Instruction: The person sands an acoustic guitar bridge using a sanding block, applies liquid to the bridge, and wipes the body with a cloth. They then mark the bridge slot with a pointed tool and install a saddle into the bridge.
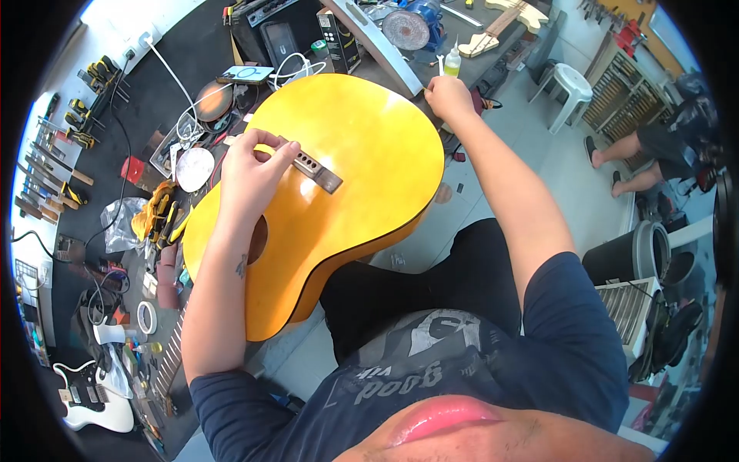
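Note:
A glossy yellow acoustic guitar body [362, 115] lies face up in front of me, partly over my lap. Its dark bridge [329, 180] has a row of pin holes. My left hand [258, 165] is over the near-left end of the bridge, thumb and fingers pinched together; whatever is between them is hidden. Beyond the body's right edge, my right hand [448, 98] is closed around something thin that I cannot make out. Right behind that hand is a small bottle of yellow-green liquid [453, 63] with a fine nozzle. The forearm partly covers the sound hole [258, 240].
The dark workbench [165, 65] carries a phone [245, 74], cables, yellow gloves [156, 208] and a tape roll [146, 316]. A bench grinder [408, 29] stands at the back. A white electric guitar [92, 396] lies lower left. Right are a stool [568, 88] and another person's legs [627, 154].

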Available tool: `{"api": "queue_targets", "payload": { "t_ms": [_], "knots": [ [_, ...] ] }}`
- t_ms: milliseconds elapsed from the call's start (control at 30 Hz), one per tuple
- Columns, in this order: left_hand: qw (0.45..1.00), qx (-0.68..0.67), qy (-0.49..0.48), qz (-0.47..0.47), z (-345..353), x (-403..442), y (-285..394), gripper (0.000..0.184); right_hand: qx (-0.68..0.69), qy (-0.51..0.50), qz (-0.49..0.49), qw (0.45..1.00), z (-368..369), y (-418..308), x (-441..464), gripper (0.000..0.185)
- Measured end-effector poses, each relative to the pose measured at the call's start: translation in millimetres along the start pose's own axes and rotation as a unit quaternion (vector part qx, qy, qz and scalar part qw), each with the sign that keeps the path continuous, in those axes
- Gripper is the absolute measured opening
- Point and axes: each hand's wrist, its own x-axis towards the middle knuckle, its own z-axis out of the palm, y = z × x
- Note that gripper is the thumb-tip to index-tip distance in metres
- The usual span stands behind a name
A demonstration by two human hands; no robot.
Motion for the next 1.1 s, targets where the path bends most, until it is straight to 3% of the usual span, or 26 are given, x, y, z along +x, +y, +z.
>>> {"api": "queue_targets", "payload": {
  "t_ms": [167,200,300,400,500,633,700,800,900,933,1000,1100],
  "knots": [
    [1.000,-0.023,-0.006,-0.015,-2.6,-2.0,0.0,0.030,-0.002,0.010,0.031,0.999,-4.7,4.7,-11.8,0.031],
    [0.999,-0.035,-0.007,-0.027,-4.3,-2.1,2.3,0.029,0.077,0.048,0.055,0.994,-9.5,1.2,-19.4,0.031],
    [0.994,-0.041,0.038,0.096,-1.7,6.0,-15.2,0.025,0.301,0.136,0.125,0.935,-52.6,-23.3,-69.0,0.029],
    [0.952,-0.260,-0.027,0.157,-0.2,8.7,-12.5,0.025,0.612,0.045,0.034,0.789,-100.3,-75.1,-118.3,0.023],
    [0.931,-0.308,-0.102,0.167,-3.6,-1.0,6.7,0.028,0.653,-0.089,-0.090,0.747,-126.5,-117.4,-153.4,0.017],
    [0.917,-0.360,-0.144,0.096,-11.9,-32.4,46.7,0.028,0.671,-0.194,-0.095,0.709,-135.5,-162.7,-187.4,0.020],
    [0.924,-0.356,-0.112,0.085,-7.1,-42.0,51.2,0.028,0.629,-0.176,-0.105,0.750,-130.9,-176.1,-197.4,0.023],
    [0.969,-0.225,-0.031,0.092,-8.8,-49.1,46.9,0.019,0.563,-0.138,-0.134,0.804,-125.3,-190.7,-205.6,0.028],
    [0.963,-0.246,-0.008,0.107,-10.7,-39.6,29.0,0.020,0.493,-0.091,-0.219,0.837,-119.0,-195.5,-205.7,0.035],
    [0.963,-0.247,0.001,0.112,-14.7,-37.0,25.2,0.020,0.436,-0.124,-0.222,0.863,-126.6,-193.5,-200.3,0.038],
    [0.991,-0.036,0.038,0.123,-31.1,-27.9,9.7,0.015,0.388,-0.154,-0.208,0.885,-130.3,-187.0,-182.8,0.038],
    [0.989,0.046,0.023,0.136,-36.9,-19.1,-24.8,0.013,0.312,-0.107,-0.253,0.910,-109.1,-173.3,-155.5,0.034]
  ]
}}
